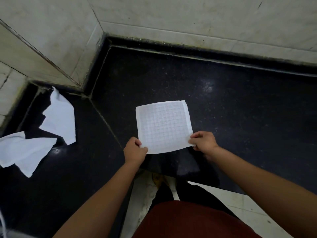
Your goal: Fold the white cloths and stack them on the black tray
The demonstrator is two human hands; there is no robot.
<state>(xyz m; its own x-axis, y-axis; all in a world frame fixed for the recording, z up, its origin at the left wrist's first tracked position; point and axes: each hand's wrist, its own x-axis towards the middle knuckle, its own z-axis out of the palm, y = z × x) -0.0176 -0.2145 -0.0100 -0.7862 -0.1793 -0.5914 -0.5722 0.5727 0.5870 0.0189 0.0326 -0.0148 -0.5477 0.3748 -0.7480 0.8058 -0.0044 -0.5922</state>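
Note:
A white checked cloth (163, 126) lies spread flat and square on the black counter (240, 103). My left hand (135, 149) pinches its near left corner. My right hand (203, 140) pinches its near right corner. Two more white cloths lie crumpled at the left: one (59, 117) near the wall corner, another (25, 151) at the left edge of the view. No black tray can be made out apart from the dark counter.
Pale tiled walls (188, 18) close off the counter at the back and left. The counter's front edge runs just below my hands, with light floor (231, 198) and my legs beyond it.

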